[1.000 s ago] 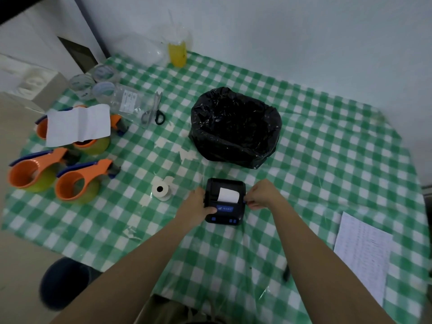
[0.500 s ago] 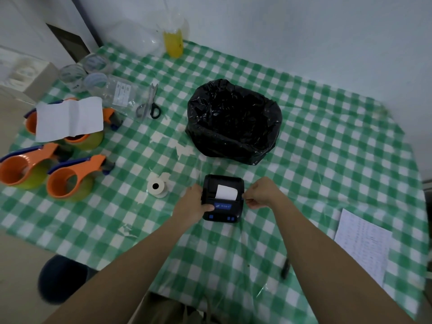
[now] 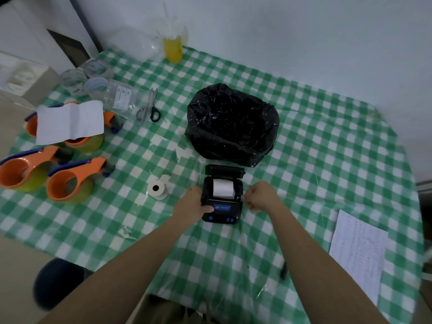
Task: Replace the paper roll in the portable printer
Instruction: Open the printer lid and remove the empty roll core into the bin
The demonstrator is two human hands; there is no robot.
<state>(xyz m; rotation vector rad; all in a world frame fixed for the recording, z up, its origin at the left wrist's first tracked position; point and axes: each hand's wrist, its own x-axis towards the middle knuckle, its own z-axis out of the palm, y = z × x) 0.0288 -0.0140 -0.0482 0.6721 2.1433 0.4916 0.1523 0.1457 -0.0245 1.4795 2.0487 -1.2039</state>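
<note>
I have the printer [image 3: 222, 199] between my hands, lid flipped back away from me; the paper roll [image 3: 223, 188] lies crosswise in its bay. My left hand [image 3: 195, 205] clamps the casing, my curled right hand [image 3: 260, 195] touches the right edge, so it's freer to lift; the spare roll [image 3: 157, 189] sits just left

The portable printer [image 3: 222, 197] sits on the table [image 3: 327, 160] near its front middle, lid open, with a paper roll [image 3: 223, 188] in its bay, the left hand [image 3: 195, 205] against its left side and the right hand [image 3: 259, 195] at its right edge. Directly behind it stands the lined bin [image 3: 231, 122]; a spare paper roll [image 3: 157, 189] lies just to its left. Tape dispensers [image 3: 70, 178] lie far left, scissors [image 3: 150, 106] behind them, and a printed sheet [image 3: 357, 251] far right.
</note>
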